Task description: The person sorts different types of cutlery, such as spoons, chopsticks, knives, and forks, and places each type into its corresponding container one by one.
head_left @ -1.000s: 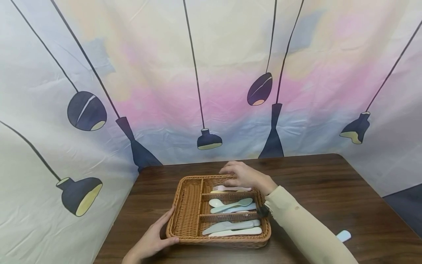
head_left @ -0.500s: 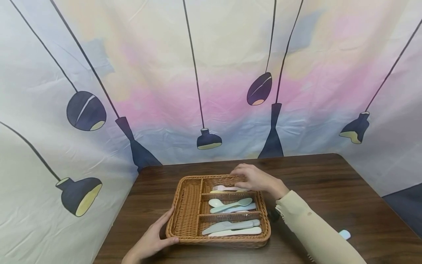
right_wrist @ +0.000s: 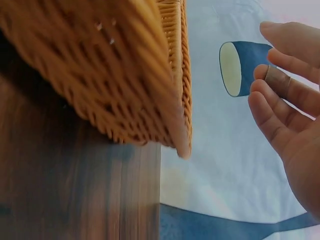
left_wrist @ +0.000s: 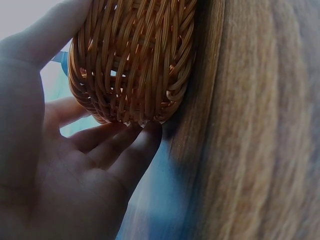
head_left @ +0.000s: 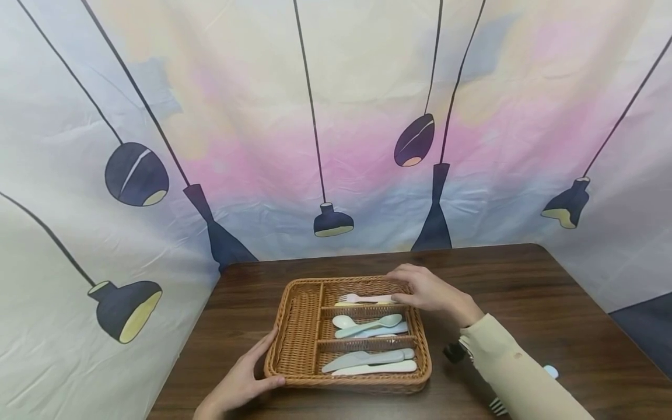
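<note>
A divided wicker basket [head_left: 299,332] sits on the table. My left hand [head_left: 238,373] holds its left front corner, thumb at the front rim and fingers along the left side. In the left wrist view, thumb and fingers span the woven corner [left_wrist: 132,65]. My right hand [head_left: 433,294] is at the back right corner with loosely bent fingers; in the right wrist view the hand [right_wrist: 300,110] holds nothing. Near it, a pale pink fork [head_left: 362,298] lies over yellow cutlery in the back compartment. Pale spoons [head_left: 370,326] lie in the middle compartment, knives [head_left: 375,368] in the front one.
Pale fork tines [head_left: 499,406] and a light blue handle end [head_left: 550,371] show around the right sleeve [head_left: 520,367]; I cannot tell whether they are one piece. A black device [head_left: 454,352] is at the right wrist. A lamp-patterned cloth [head_left: 336,146] hangs behind the table.
My right hand has moved right and slightly toward me, from above the back compartment to the basket's back right corner. Fork tines have come into view beside the sleeve. The left hand stays put.
</note>
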`<state>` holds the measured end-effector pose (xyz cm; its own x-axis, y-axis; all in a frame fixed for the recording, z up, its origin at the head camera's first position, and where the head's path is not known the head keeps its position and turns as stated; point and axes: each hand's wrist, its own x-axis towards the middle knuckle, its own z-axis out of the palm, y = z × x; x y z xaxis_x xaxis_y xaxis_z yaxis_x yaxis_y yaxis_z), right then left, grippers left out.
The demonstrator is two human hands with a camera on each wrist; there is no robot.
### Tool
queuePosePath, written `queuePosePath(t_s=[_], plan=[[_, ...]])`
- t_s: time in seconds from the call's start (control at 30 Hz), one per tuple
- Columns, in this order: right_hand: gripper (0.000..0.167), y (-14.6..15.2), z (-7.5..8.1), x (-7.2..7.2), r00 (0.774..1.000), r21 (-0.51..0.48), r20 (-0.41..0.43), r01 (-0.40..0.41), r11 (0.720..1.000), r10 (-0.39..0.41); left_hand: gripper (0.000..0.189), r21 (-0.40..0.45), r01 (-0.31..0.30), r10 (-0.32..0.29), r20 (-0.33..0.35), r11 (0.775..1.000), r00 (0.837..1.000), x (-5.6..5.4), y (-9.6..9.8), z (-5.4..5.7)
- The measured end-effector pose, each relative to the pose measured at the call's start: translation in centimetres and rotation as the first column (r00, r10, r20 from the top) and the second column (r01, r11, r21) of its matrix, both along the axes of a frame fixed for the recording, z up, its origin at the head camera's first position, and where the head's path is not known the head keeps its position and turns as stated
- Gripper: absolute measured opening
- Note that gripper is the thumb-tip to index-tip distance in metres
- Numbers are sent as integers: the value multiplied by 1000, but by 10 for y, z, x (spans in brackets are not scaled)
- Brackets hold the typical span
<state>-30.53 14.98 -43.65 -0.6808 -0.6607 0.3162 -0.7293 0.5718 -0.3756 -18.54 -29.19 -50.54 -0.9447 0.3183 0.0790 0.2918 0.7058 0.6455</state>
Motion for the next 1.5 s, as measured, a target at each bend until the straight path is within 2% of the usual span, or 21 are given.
queuePosePath(t_s=[0.2, 0.47, 0.73, 1.03, 1.3, 1.5], plan=[[46, 14, -3, 7, 999, -19, -27, 26, 999, -27, 94, -10, 0, -1, -28, 1000, 1000, 0, -1, 0], [45, 33, -10, 15, 997, -17, -68, 35, 999, -36, 94, 9, 8, -8, -9, 1000, 1000, -1, -2, 2], [43, 51, -15, 27, 992, -16, -93, 81, 997, -82, 94, 4, 18, -18, -31, 1000, 999, 0, 0, 0], [42, 68, -19, 38, 984, -10, -131, 119, 993, -120, 94, 7, 12, -12, -11, 1000, 1000, 0, -1, 1], [43, 78, -24, 47, 986, 9, -78, 149, 989, -148, 94, 29, 14, -15, 16, 999, 1000, 0, -1, -1], [45, 85, -30, 51, 981, 12, -132, 147, 989, -144, 94, 31, 13, -14, 21, 999, 1000, 0, -1, -1]])
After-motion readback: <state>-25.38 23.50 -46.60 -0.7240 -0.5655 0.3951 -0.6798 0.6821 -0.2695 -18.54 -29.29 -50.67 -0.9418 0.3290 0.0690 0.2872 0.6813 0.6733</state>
